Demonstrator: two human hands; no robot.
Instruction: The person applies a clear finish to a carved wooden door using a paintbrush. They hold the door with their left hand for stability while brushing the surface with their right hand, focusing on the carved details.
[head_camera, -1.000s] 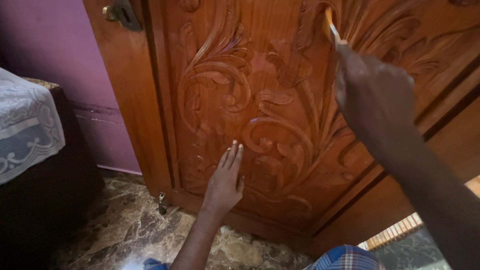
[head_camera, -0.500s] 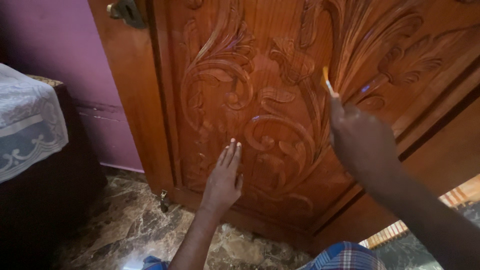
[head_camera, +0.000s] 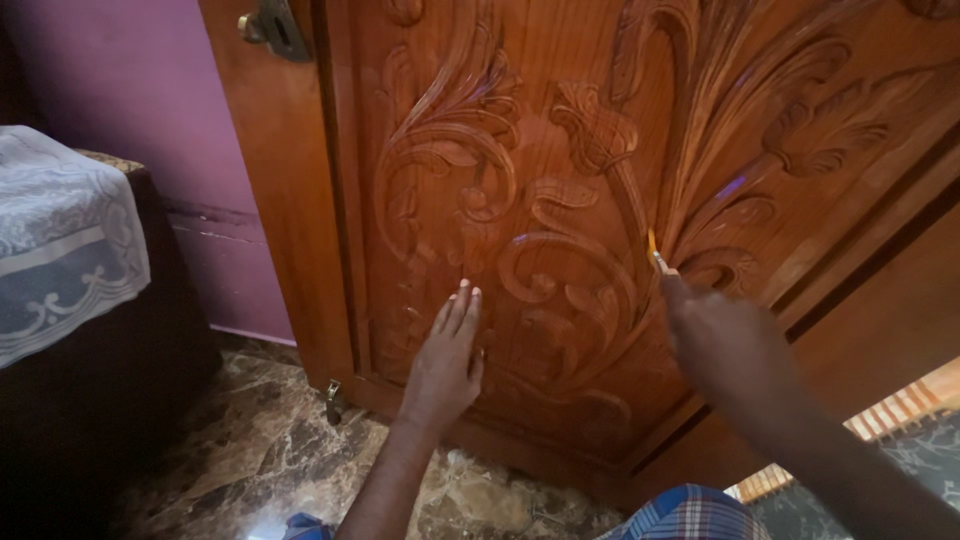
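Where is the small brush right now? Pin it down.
In the head view, the small brush is right of centre, held in the right hand, tip against the carved wooden door beside the flower stem carving.

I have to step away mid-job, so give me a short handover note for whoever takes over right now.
Left hand: open, flat against the lower carved door, fingers pointing up.
Right hand: shut on a small brush, tip touching the carved stem right of centre.
Done: cannot tell from the wood which carvings have been worked.
Left: likely the rest of the floral relief; no visible mark shows where brushing stopped.
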